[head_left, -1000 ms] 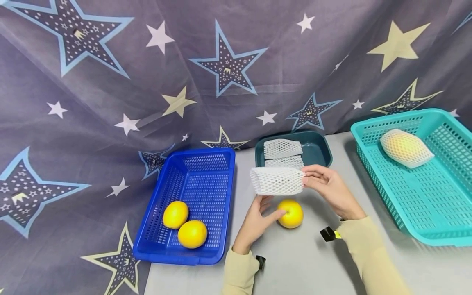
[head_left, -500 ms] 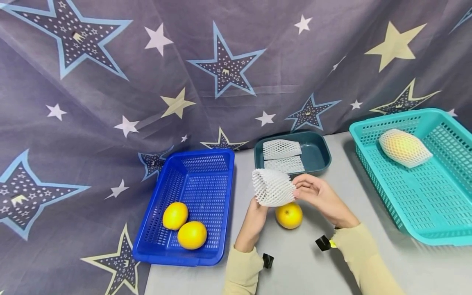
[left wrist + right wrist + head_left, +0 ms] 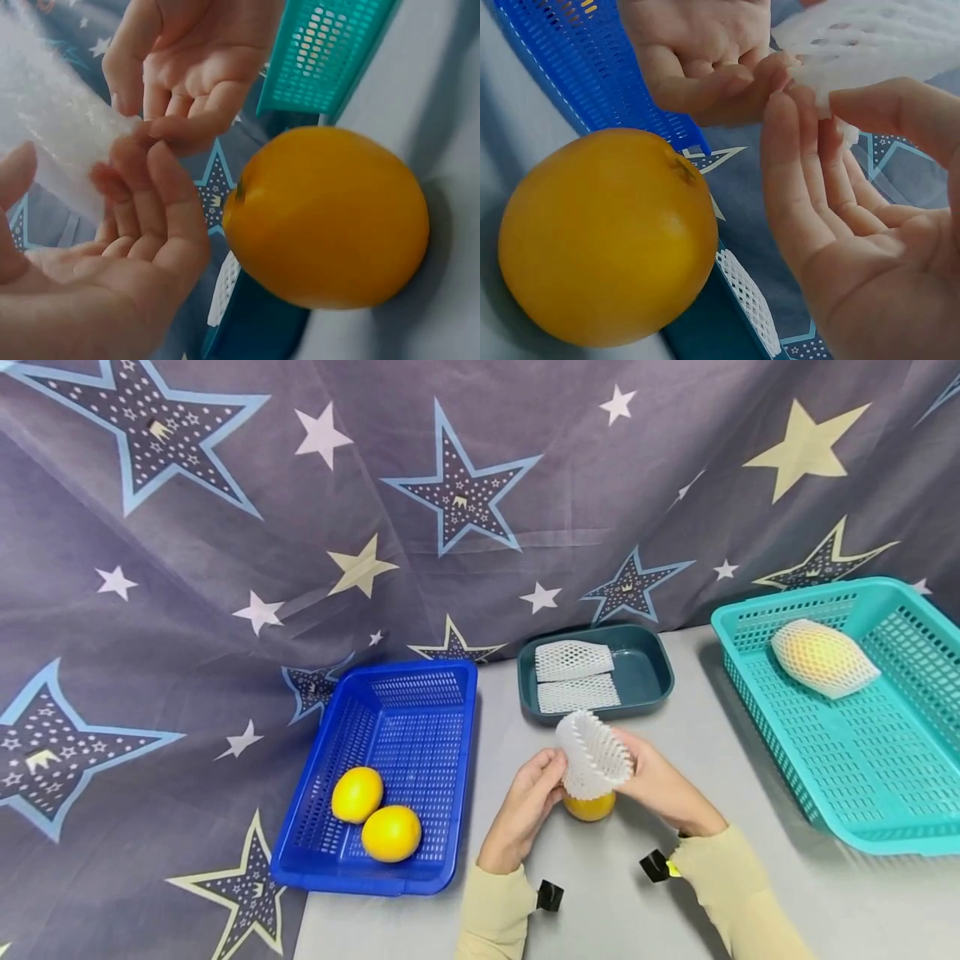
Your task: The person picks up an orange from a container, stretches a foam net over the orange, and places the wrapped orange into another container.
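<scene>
A white foam fruit net (image 3: 591,756) is held up between both hands, tilted, with its open end toward the right. My left hand (image 3: 525,806) holds its left side, thumb in front. In the right wrist view, my right hand (image 3: 870,232) pinches the net's edge between thumb and fingers. The fingertips of both hands meet at that edge. Just below stands a yellow-orange fruit, an orange by its look (image 3: 330,217), on the grey table; the net covers its upper part in the head view. Neither hand grips the orange.
A dark teal tray (image 3: 648,672) behind the hands holds two flat foam nets (image 3: 577,693). To the left, a blue basket (image 3: 431,885) holds two oranges (image 3: 391,833). A turquoise basket (image 3: 832,793) at right holds a netted fruit (image 3: 823,657). A star-print curtain (image 3: 525,468) hangs behind.
The foam net has turned from lying sideways, opening left, to a steep tilt with its opening rightward, and has come lower over the orange. The left thumb has left the orange for the net.
</scene>
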A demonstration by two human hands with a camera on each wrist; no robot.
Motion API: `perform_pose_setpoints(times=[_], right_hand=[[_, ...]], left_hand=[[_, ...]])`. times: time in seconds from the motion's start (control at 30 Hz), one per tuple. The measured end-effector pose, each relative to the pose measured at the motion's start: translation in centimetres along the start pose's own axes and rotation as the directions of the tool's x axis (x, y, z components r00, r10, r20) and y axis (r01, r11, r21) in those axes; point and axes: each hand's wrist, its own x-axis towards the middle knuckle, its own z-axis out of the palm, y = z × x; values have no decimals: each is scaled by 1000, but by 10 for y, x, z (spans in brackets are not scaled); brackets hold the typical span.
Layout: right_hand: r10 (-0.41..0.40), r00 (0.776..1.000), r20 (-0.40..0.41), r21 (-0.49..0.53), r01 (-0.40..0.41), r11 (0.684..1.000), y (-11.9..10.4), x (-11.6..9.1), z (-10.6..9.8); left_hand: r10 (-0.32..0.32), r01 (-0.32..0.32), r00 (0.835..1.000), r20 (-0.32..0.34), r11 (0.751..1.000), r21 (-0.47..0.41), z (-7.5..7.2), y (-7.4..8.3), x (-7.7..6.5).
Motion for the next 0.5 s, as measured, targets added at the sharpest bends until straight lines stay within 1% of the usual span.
perform_pose_setpoints(times=[0.13, 0.23, 0.3, 0.4, 0.5], right_hand=[[-1, 1000, 19, 21, 0, 1000, 0, -2, 0], [6, 1000, 22, 53, -7, 999, 1, -4, -3], [14, 1000, 8, 55, -15, 998, 1, -6, -5], [30, 999, -15, 53, -29, 998, 2, -10, -7], [48, 999, -22, 63, -46, 997, 4, -14, -10]], left_hand=[[10, -16, 997, -71, 997, -74, -3, -2, 1], [27, -45, 991, -135, 990, -133, -6, -2, 0], [34, -62, 986, -166, 985, -163, -9, -1, -1], [31, -68, 978, -206, 982, -177, -13, -2, -4], [5, -44, 973, -229, 986, -164, -16, -5, -7]])
